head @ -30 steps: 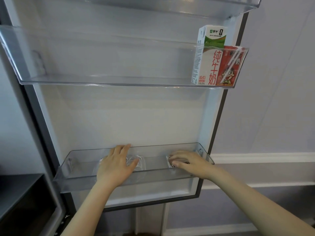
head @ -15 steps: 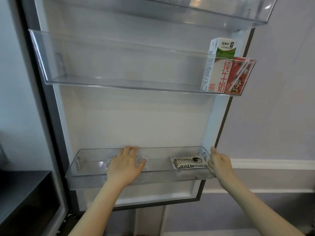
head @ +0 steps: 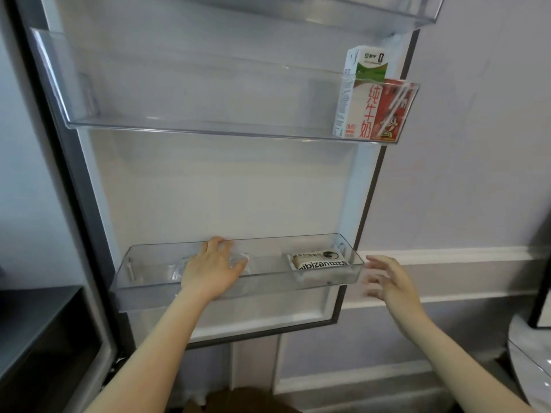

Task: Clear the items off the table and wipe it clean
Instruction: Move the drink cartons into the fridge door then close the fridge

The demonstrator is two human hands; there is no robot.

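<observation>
Fridge door is open, camera looking at the inside of it. Far left there's a dark cabinet (head: pixel 38 332) down low. Then the lower door bin (head: pixel 149 281), clear plastic. The left hand (head: pixel 211 271) reaches over the front wall of that bin near its middle, fingers hanging loosely curled inside; there's something clear and crinkly right under the fingers, but I can't tell if the hand is actually holding it or just touching it.

Further right in the same bin, at its right end, the wrapped snack pack (head: pixel 320 260) lies flat, label facing up, well apart from the left hand. Nothing is touching it.

Above that, the middle door bin (head: pixel 193 126) has a milk carton (head: pixel 359 96) standing upright at its right end with a red drink box (head: pixel 390 114) just beside it.

The right hand (head: pixel 390 281) is outside the door, just past the bin's right end, fingers spread and relaxed, holding nothing, a bit blurry. Pack sits just left of it, behind the bin wall.
</observation>
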